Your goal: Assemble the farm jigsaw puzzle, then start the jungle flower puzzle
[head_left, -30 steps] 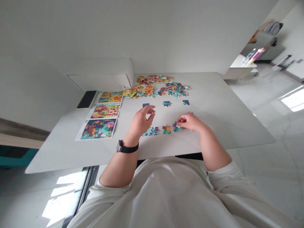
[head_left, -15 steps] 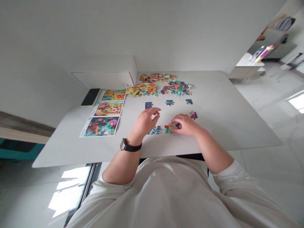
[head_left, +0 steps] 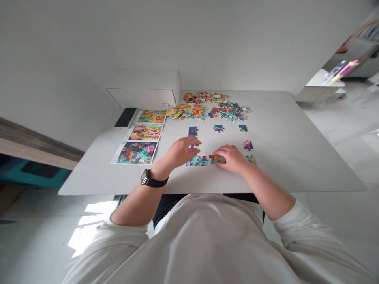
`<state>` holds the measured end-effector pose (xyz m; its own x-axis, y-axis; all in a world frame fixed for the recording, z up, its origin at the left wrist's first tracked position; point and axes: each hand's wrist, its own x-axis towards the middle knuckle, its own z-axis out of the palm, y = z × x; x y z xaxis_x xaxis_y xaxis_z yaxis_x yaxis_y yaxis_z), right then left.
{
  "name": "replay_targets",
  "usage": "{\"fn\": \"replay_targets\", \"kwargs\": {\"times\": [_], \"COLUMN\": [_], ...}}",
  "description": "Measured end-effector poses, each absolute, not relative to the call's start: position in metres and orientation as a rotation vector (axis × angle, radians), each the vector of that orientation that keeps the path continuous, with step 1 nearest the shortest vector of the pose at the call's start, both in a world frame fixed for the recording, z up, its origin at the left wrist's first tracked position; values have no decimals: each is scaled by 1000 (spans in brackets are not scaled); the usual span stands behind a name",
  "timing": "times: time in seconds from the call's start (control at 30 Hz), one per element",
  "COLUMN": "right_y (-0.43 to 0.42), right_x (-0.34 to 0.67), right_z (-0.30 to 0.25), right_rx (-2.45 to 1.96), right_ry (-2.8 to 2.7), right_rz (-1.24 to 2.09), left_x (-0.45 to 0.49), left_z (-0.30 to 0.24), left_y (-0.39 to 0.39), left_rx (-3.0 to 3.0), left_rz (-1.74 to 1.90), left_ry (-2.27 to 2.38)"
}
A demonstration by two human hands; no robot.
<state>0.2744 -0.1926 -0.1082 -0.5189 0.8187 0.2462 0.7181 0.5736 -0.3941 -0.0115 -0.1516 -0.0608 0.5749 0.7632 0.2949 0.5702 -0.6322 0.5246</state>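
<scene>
My right hand (head_left: 232, 159) rests with its fingertips on a colourful jigsaw piece (head_left: 217, 159) at the end of a short row of joined pieces (head_left: 197, 160), and it seems to grip that piece. My left hand (head_left: 180, 152) hovers open, its fingertips close to a small red and blue piece (head_left: 192, 149). A dark blue piece (head_left: 192, 131) lies just beyond those fingers. Other single pieces (head_left: 218, 128) are spaced across the white table (head_left: 275, 165), including a purple one (head_left: 248, 145) and a teal one (head_left: 251, 159) to the right of my right hand.
Loose jigsaw pieces lie in heaps (head_left: 227, 111) at the far side of the table. Three printed picture sheets (head_left: 136, 152) lie along the left. Beyond them are a black phone (head_left: 125, 117) and a white box (head_left: 145, 90). A black watch (head_left: 149, 179) circles my left wrist.
My right hand has slid left along the row, uncovering a teal piece. My left hand has dropped closer to the table. The whole view has shifted as my head turned.
</scene>
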Motion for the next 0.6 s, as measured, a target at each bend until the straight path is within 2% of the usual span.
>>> {"fn": "replay_targets", "kwargs": {"times": [0.37, 0.6], "right_y": [-194, -194], "right_x": [267, 266], "right_z": [-104, -107], "right_rx": [-1246, -1185], "right_ry": [-2373, -2433], "right_rz": [386, 366], "left_x": [-2, -3], "left_z": [-87, -89], "left_y": [-157, -159], "left_rx": [2509, 2567], "left_rz": [566, 504], "left_ry": [829, 847]}}
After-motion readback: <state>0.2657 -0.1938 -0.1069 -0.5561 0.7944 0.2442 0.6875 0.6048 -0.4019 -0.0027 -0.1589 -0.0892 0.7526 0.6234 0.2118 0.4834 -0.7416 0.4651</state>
